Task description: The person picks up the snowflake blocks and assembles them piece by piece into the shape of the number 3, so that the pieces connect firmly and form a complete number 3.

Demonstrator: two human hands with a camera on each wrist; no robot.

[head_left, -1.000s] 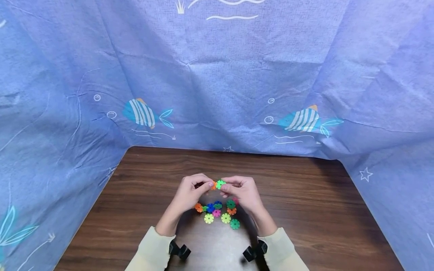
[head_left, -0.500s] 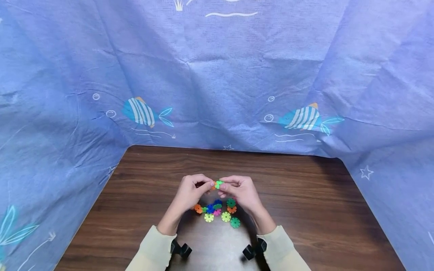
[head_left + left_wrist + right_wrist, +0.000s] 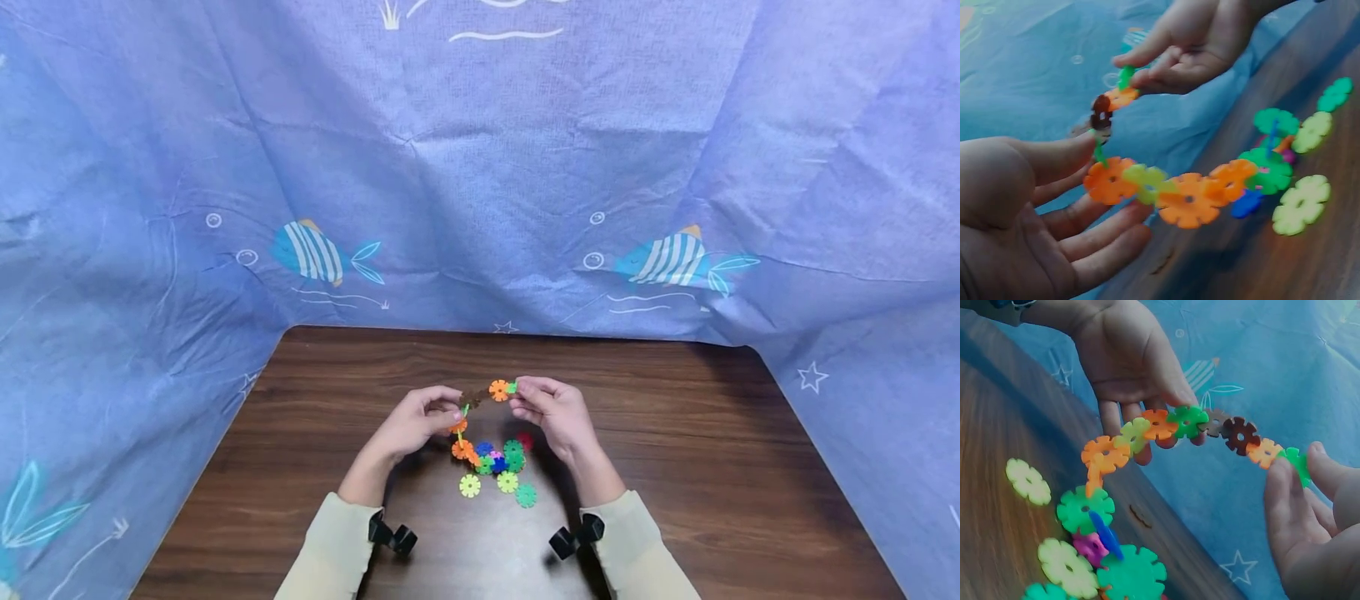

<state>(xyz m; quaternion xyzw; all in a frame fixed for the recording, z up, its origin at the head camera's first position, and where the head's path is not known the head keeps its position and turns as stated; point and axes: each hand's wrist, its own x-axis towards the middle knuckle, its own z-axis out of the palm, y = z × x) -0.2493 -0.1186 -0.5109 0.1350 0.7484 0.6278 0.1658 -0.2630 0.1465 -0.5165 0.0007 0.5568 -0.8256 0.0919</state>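
Observation:
A chain of interlocking snowflake discs point(image 3: 1105, 454) stretches between both hands and sags toward the tabletop. My left hand point(image 3: 420, 425) pinches a green disc point(image 3: 1187, 422) partway along it, thumb in front and fingers behind. At the chain's far end my right hand point(image 3: 553, 412) pinches a small green disc point(image 3: 1297, 464) between thumb and fingers. Between the hands run an orange disc point(image 3: 498, 390) and brown discs point(image 3: 1241, 435). Below the left hand hang orange and yellow discs point(image 3: 1147, 183), leading down to green, pink and blue ones point(image 3: 499, 464).
Loose discs lie on the wooden table point(image 3: 675, 467) near the chain's lower end: yellow ones point(image 3: 469, 486), a green one point(image 3: 526, 496) and a red one point(image 3: 525, 441). Blue fish-print cloth point(image 3: 480, 208) walls the table's back and sides.
The hands have drawn apart, the right one moving up and rightward. The chain is now spread out between them, and its lower discs have shifted slightly right.

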